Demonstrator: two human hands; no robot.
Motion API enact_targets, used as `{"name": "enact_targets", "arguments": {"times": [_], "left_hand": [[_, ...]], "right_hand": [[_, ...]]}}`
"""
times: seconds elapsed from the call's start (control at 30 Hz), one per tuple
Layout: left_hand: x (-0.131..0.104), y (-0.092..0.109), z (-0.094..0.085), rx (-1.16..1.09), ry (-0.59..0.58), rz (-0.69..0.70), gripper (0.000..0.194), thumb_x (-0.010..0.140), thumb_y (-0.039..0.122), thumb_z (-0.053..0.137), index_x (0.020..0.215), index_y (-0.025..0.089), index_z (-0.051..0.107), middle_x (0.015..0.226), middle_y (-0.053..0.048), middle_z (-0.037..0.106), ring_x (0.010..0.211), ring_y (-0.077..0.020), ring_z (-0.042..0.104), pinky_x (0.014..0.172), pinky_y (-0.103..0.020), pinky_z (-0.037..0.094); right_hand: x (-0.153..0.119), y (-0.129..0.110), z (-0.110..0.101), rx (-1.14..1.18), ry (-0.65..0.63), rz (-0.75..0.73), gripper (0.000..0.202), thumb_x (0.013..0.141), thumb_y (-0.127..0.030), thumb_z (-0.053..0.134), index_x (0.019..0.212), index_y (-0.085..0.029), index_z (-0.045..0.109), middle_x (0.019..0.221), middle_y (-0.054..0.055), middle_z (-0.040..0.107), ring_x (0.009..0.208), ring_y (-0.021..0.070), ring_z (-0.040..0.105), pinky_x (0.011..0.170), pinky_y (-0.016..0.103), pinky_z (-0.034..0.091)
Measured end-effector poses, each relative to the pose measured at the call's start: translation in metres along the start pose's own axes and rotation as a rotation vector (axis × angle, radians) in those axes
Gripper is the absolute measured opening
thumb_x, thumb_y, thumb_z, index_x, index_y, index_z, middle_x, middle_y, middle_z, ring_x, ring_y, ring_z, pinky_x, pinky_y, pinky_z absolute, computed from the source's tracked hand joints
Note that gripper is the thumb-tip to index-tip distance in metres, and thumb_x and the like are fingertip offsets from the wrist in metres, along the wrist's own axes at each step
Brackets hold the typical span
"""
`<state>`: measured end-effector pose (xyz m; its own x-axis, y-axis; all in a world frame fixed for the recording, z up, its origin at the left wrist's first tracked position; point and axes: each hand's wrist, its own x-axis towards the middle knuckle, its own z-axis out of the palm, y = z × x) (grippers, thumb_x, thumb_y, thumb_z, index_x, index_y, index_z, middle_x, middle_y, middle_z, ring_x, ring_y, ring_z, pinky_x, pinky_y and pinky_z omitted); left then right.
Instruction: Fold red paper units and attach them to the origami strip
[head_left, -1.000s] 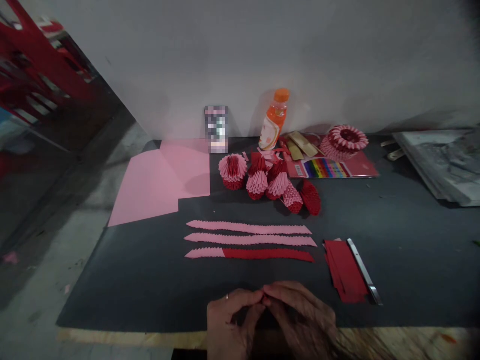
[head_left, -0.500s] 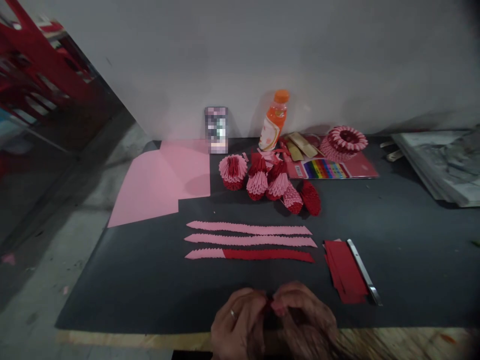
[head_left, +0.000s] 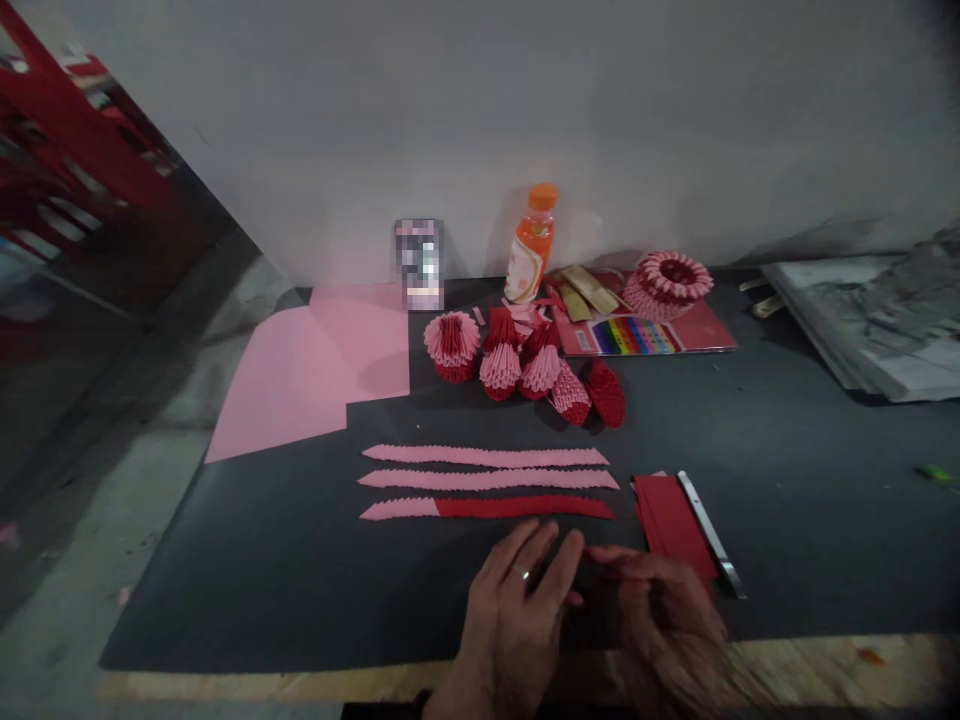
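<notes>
My left hand (head_left: 521, 605), a ring on one finger, is palm down just below the right half of the pink-and-red folded paper strip (head_left: 487, 508). Its fingers are stretched out, with no object visible in them. Close on its right, my right hand (head_left: 667, 615) is blurred, its fingers drawn together. A reddish tint shows at its fingertips, but what they hold cannot be made out. Two pink zigzag-edged paper strips (head_left: 487, 480) lie above the two-coloured one. Beyond my right hand is a stack of red paper slips (head_left: 671, 515), beside a flat metal strip (head_left: 711, 535).
Behind the strips sit several pink-and-red folded paper pieces (head_left: 500, 365) and a round paper basket-like piece (head_left: 667, 285). An orange drink bottle (head_left: 531, 245) and a phone (head_left: 420, 265) lean on the wall. Pink sheets (head_left: 292, 375) lie left; a plastic-covered stack (head_left: 870, 320) lies right.
My hands, earlier together over a small red piece near the table's front edge, have come apart and moved up and right. The left fingers have straightened. The view has shifted slightly.
</notes>
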<state>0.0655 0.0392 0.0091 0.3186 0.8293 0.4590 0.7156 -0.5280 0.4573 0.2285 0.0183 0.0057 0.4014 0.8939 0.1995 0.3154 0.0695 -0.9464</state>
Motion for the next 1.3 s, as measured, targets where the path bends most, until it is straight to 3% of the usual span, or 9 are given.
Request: {"name": "enact_targets", "arguments": {"times": [0.1,0.23,0.3,0.4,0.57,0.67,0.83,1.03,1.3], "left_hand": [[0.009,0.006,0.026,0.307,-0.16,0.089,0.052,0.107,0.015,0.058,0.157,0.019,0.072,0.159,-0.011,0.081,0.144,-0.0325,0.079,0.107,-0.044,0.076],[-0.009,0.006,0.044,0.368,-0.165,0.073,0.053,0.103,0.018,0.07,0.155,0.018,0.074,0.161,-0.013,0.079,0.144,-0.033,0.079,0.109,-0.047,0.075],[-0.025,-0.001,0.037,0.364,-0.115,0.067,0.047,0.099,0.016,0.076,0.146,0.017,0.08,0.152,-0.017,0.085,0.139,-0.0336,0.081,0.112,-0.046,0.073],[-0.039,-0.015,0.017,0.354,-0.021,0.058,0.033,0.098,0.004,0.068,0.118,0.021,0.088,0.13,-0.011,0.094,0.124,-0.0318,0.088,0.113,-0.048,0.073],[-0.026,-0.019,0.01,0.408,-0.083,-0.038,0.046,0.103,0.011,0.07,0.147,0.021,0.077,0.149,-0.013,0.087,0.131,-0.0339,0.085,0.101,-0.044,0.078],[-0.021,-0.011,0.018,0.357,-0.063,-0.024,0.04,0.099,0.005,0.066,0.133,0.018,0.083,0.137,-0.013,0.092,0.122,-0.0343,0.088,0.098,-0.045,0.078],[-0.025,-0.007,0.011,0.154,0.022,-0.072,0.036,0.101,0.003,0.057,0.107,0.025,0.085,0.098,-0.004,0.092,0.091,-0.0252,0.088,0.089,-0.039,0.076],[-0.022,-0.014,-0.001,-0.012,0.064,-0.178,0.036,0.103,0.003,0.062,0.107,0.029,0.086,0.088,0.0,0.089,0.08,-0.0183,0.084,0.075,-0.026,0.074],[-0.019,-0.015,0.005,0.053,0.087,-0.165,0.03,0.102,0.007,0.07,0.104,0.027,0.091,0.088,0.0,0.088,0.085,-0.021,0.084,0.083,-0.033,0.073]], "right_hand": [[0.012,0.015,-0.024,-0.018,0.058,0.108,0.013,0.101,-0.045,0.076,0.097,-0.034,0.079,0.074,0.002,0.081,0.057,0.0218,0.077,0.051,0.031,0.068],[0.019,0.03,-0.043,-0.036,0.02,0.163,0.012,0.098,-0.049,0.079,0.1,-0.038,0.081,0.064,-0.002,0.075,0.046,0.0202,0.069,0.04,0.028,0.061],[0.017,0.035,-0.044,-0.068,-0.029,0.148,0.012,0.097,-0.05,0.077,0.097,-0.04,0.082,0.061,-0.003,0.075,0.044,0.0218,0.071,0.037,0.028,0.061],[0.012,0.038,-0.038,-0.07,-0.11,0.116,0.017,0.098,-0.051,0.075,0.107,-0.041,0.085,0.067,-0.002,0.083,0.052,0.0254,0.082,0.044,0.03,0.068],[0.004,0.037,-0.022,-0.029,-0.188,0.072,0.021,0.098,-0.045,0.079,0.116,-0.038,0.087,0.086,0.002,0.093,0.066,0.0257,0.09,0.06,0.03,0.075],[0.002,0.037,-0.021,-0.126,-0.158,0.058,0.023,0.098,-0.043,0.082,0.12,-0.038,0.086,0.088,0.0,0.093,0.073,0.0235,0.091,0.069,0.026,0.076],[0.004,0.038,-0.026,-0.303,-0.185,-0.066,0.012,0.097,-0.048,0.079,0.094,-0.041,0.089,0.096,-0.003,0.093,0.083,0.0239,0.091,0.078,0.031,0.078],[-0.004,0.038,-0.013,-0.433,-0.208,-0.22,0.014,0.099,-0.031,0.075,0.095,-0.039,0.085,0.086,-0.007,0.088,0.073,0.0196,0.087,0.071,0.026,0.074],[-0.008,0.031,0.008,-0.459,-0.164,-0.248,0.024,0.102,-0.017,0.064,0.094,-0.034,0.08,0.088,-0.004,0.087,0.081,0.0198,0.086,0.078,0.03,0.072]]}}
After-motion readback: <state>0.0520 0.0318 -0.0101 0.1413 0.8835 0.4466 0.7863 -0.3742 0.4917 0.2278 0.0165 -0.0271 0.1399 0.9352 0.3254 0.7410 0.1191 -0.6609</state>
